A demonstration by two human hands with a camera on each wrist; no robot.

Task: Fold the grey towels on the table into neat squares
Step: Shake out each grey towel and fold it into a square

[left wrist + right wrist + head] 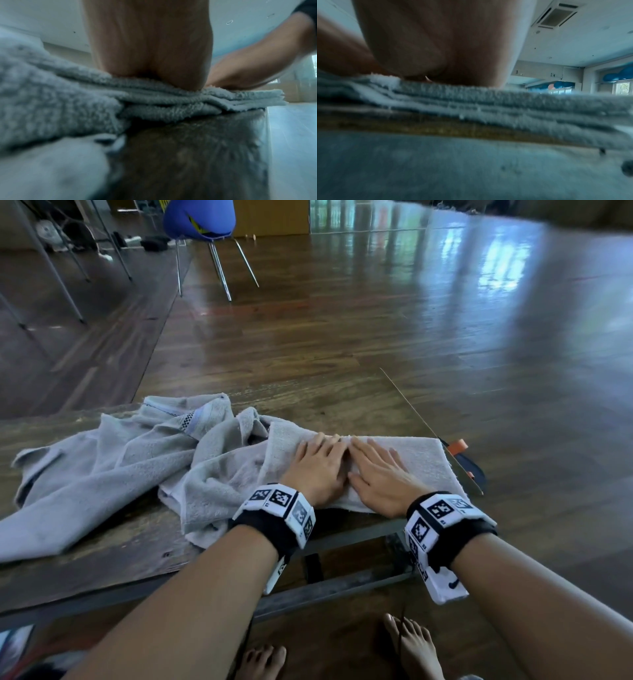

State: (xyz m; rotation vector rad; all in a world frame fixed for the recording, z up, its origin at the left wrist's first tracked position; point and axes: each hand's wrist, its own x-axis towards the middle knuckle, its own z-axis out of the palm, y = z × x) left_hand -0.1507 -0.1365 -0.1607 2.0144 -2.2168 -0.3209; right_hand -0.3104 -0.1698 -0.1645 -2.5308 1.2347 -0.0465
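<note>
**Grey terry under two flat palms**

Grey and folded in several layers, the towel [421, 463] lies at the right edge of the wooden surface [102, 556]. Both grips are wide: the left hand [317, 470] and right hand [380, 477] press flat on it, side by side, fingers straight. A crumpled towel heap [113, 467] touches it toward the left. A blue chair [200, 220] stands on the floor beyond.
</note>
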